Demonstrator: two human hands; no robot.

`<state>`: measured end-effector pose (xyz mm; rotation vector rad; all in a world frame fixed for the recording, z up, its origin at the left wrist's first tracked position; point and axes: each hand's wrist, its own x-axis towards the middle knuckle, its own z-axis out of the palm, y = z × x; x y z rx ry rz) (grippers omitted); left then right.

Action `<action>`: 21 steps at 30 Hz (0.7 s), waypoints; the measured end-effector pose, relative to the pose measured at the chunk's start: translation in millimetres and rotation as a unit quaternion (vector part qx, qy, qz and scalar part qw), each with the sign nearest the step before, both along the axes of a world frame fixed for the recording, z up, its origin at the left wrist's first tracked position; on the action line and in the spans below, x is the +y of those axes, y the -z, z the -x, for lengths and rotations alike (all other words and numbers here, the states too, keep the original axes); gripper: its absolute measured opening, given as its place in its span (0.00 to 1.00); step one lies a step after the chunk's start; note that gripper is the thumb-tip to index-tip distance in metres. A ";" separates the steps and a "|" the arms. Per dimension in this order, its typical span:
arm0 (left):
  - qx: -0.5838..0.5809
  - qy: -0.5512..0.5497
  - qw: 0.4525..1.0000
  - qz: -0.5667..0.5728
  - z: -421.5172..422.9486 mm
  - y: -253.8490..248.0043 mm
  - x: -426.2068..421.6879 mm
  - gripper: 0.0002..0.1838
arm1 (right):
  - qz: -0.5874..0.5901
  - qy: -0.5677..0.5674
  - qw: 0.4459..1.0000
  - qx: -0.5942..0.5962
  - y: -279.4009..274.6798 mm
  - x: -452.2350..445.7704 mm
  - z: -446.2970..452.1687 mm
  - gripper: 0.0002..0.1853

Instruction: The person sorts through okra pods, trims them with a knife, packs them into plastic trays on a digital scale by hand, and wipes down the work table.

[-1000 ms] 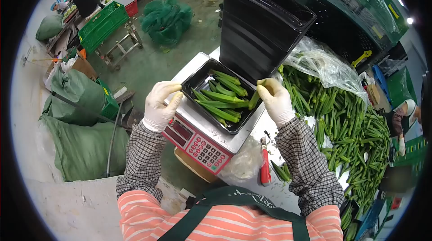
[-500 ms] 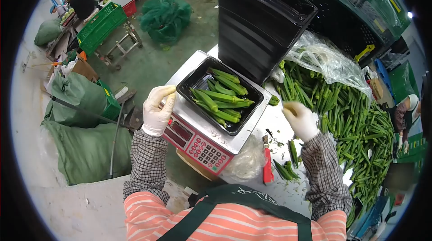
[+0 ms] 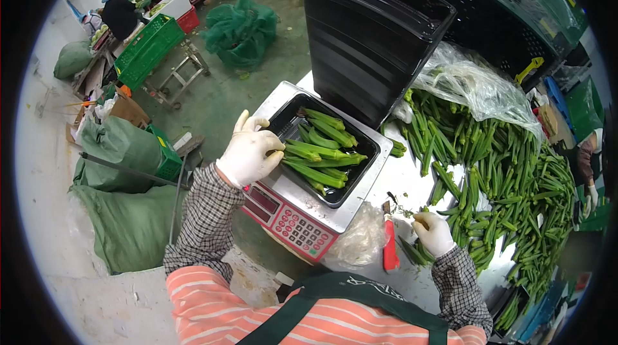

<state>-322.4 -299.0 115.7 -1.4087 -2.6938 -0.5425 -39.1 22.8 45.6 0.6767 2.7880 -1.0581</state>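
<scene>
My left hand (image 3: 251, 150), in a white glove, is at the left edge of the black tray (image 3: 335, 200), its thumb and forefinger pinched at the end of an okra pod (image 3: 312, 152). More okra lies in the tray, which rests on the scale (image 3: 293, 216). Over the white table, my right hand (image 3: 432, 232) is closed beside a few loose pods (image 3: 412, 251); whether its fingertips hold anything is too small to tell. The red-handled knife (image 3: 390, 245) lies between that hand and the scale.
A tall stack of black trays (image 3: 367, 42) stands behind the scale. Piled okra (image 3: 508, 184) covers the right side, partly under clear plastic (image 3: 476, 87). Another person's gloved hand (image 3: 590, 200) shows at the far right. A crumpled plastic bag (image 3: 360, 239) lies by the scale.
My right hand has left the tray and moved down and right to the loose pods. My left hand has moved from the tray's rim onto a pod inside it.
</scene>
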 end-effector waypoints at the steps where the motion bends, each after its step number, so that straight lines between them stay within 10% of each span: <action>1: 0.002 0.003 0.999 0.045 2.2 -5.3 5.5 0.09 | -0.004 -0.015 0.999 0.043 -6.7 -3.0 7.5 0.12; 7: -0.044 0.007 0.991 0.122 11.2 -18.3 24.9 0.11 | -0.133 -0.188 0.921 0.314 -64.3 -45.4 108.3 0.08; 15: 0.001 -0.105 0.988 -0.116 6.2 -23.5 -16.5 0.08 | -0.329 -0.298 0.896 0.021 -77.4 -88.1 180.7 0.13; 21: -0.026 -0.135 0.962 -0.234 -20.3 -26.1 -46.2 0.09 | 0.000 -0.253 0.962 0.103 -100.4 -58.2 148.0 0.14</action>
